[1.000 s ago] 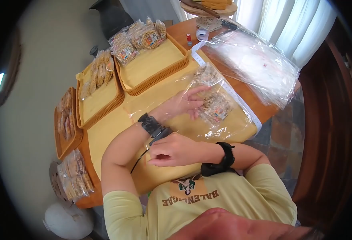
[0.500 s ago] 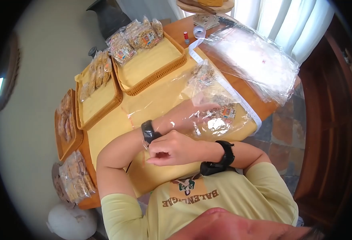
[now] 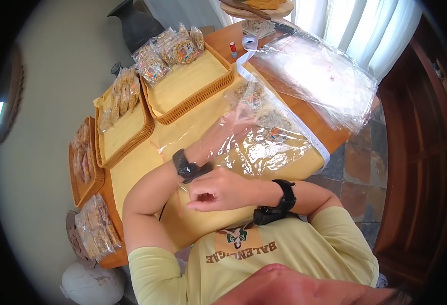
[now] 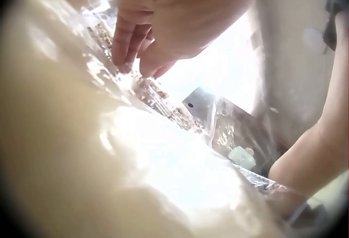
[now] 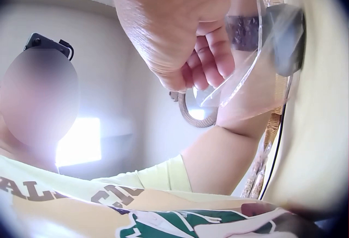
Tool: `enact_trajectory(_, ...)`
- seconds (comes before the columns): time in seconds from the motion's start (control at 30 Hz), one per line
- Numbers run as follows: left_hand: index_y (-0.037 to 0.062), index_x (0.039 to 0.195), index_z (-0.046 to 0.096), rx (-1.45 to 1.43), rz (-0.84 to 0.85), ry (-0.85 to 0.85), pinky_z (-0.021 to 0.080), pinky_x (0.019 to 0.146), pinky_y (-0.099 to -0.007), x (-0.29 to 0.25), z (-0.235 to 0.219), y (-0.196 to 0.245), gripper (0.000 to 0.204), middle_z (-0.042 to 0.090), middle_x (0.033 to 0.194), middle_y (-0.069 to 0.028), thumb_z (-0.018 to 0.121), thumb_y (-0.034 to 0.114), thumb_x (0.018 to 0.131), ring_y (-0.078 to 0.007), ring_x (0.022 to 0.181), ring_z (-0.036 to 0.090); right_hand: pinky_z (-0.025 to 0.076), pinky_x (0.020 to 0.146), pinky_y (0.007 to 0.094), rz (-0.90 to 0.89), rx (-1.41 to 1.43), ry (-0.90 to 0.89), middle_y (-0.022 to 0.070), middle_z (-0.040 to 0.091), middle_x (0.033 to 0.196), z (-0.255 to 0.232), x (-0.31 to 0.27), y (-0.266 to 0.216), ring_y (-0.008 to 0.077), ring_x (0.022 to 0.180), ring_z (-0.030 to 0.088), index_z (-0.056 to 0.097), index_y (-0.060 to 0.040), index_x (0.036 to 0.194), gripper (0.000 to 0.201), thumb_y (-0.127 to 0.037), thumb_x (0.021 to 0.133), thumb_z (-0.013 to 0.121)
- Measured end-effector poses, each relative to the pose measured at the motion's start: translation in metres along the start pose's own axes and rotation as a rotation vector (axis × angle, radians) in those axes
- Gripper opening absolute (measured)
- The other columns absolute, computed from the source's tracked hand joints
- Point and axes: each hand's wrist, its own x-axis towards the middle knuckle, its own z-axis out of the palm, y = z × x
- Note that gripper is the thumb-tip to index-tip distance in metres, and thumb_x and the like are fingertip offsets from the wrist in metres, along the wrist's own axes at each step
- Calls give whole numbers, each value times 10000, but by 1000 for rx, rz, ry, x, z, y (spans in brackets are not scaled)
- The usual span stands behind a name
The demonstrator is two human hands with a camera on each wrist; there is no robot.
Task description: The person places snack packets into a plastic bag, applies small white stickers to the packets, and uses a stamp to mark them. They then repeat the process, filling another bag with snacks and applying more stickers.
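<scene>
A large clear plastic bag [image 3: 261, 155] lies on the yellow cloth, its film drawn over my left hand and wrist. Inside it are two packets of grainy snack, an upper packet [image 3: 245, 92] and a lower packet [image 3: 275, 133]. My left hand [image 3: 240, 118] reaches into the bag with fingers extended; in the left wrist view its fingertips touch a snack packet [image 4: 163, 104]. Close to my chest, my right hand [image 3: 217, 189] is curled and pinches the edge of the bag's film [image 5: 240, 88] between thumb and fingers.
Wicker trays [image 3: 198, 104] lined with yellow cloth hold bagged snacks along the far left. More packets [image 3: 97, 226] lie at the near-left table edge. A stack of clear bags [image 3: 330, 76] lies at right. A white measuring tape [image 3: 305, 132] runs along the cloth's edge.
My left hand went in under the bag's film, reached toward the lower packet, then shifted back toward the upper one. The packets slid slightly up and left. My right hand stays in place.
</scene>
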Motion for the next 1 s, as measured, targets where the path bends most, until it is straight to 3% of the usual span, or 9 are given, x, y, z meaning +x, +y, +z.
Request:
enact_trajectory(0.07, 121, 1069, 581, 58, -104, -33, 432, 726, -354, -8, -10, 10, 286, 508, 983, -146, 561, 72, 788, -302, 846, 528, 396, 428, 258, 12, -8, 28, 26, 504, 557, -1, 1, 0, 142, 463, 506, 530, -58, 654, 176, -101, 749, 671)
enact_trajectory(0.13, 96, 1206, 441, 417, 210, -107, 418, 797, -325, -15, -18, 9, 427, 569, 997, -99, 546, 280, 835, -207, 921, 532, 405, 431, 252, 2, -14, 49, 24, 524, 558, -3, 3, -3, 134, 468, 520, 540, -62, 653, 173, -112, 749, 676)
enact_trajectory(0.17, 96, 1206, 441, 416, 209, -106, 418, 797, -325, -16, -17, 6, 427, 569, 997, -99, 546, 280, 835, -207, 921, 532, 405, 431, 252, 2, -13, 47, 24, 524, 558, -2, 3, -2, 134, 468, 520, 540, -62, 653, 173, -112, 749, 676)
enact_trajectory(0.23, 201, 1194, 512, 833, 833, -202, 358, 936, -451, -19, -14, -3, 441, 380, 1342, -64, 590, 237, 762, -244, 1162, 430, 402, 428, 253, 26, -65, 20, 21, 522, 548, 0, 2, -1, 130, 460, 517, 545, -63, 653, 171, -112, 749, 678)
enact_trajectory(0.43, 227, 1251, 469, 893, 703, -216, 214, 1053, -489, -3, 5, -7, 523, 247, 1421, 81, 574, 269, 740, -176, 1287, 279, 410, 458, 264, 133, 54, -55, 47, 548, 565, 0, 3, -3, 149, 475, 526, 564, -35, 681, 137, -106, 762, 648)
enact_trajectory(0.77, 113, 1272, 433, 944, 655, -145, 218, 1061, -442, -37, -29, -23, 543, 278, 1415, -13, 575, 197, 755, -222, 1288, 285, 397, 452, 240, 226, -31, -48, 20, 549, 579, -3, 1, 2, 105, 482, 516, 556, -45, 659, 159, -98, 760, 667)
enact_trajectory(0.87, 86, 1235, 473, 598, 419, -203, 279, 1036, -378, -79, -49, -33, 442, 355, 1373, -60, 546, 142, 803, -252, 1250, 348, 401, 457, 234, 212, -88, -46, 21, 545, 583, -5, 1, 4, 105, 478, 511, 555, -44, 661, 162, -103, 760, 668)
enact_trajectory(0.93, 89, 1213, 486, 298, 218, -241, 405, 904, -353, -120, -72, -32, 386, 497, 1236, -101, 528, 158, 835, -285, 1080, 493, 408, 464, 227, 266, -112, -119, 27, 541, 577, -4, 2, 5, 108, 479, 515, 559, -44, 663, 163, -111, 756, 674)
enact_trajectory(1.0, 82, 1123, 562, 249, -57, -315, 443, 832, -337, -145, -104, -20, 294, 607, 1053, -99, 538, 174, 845, -261, 943, 573, 401, 455, 250, 270, -113, -144, 38, 529, 570, -2, 4, 3, 130, 474, 508, 537, -45, 657, 180, -123, 752, 670)
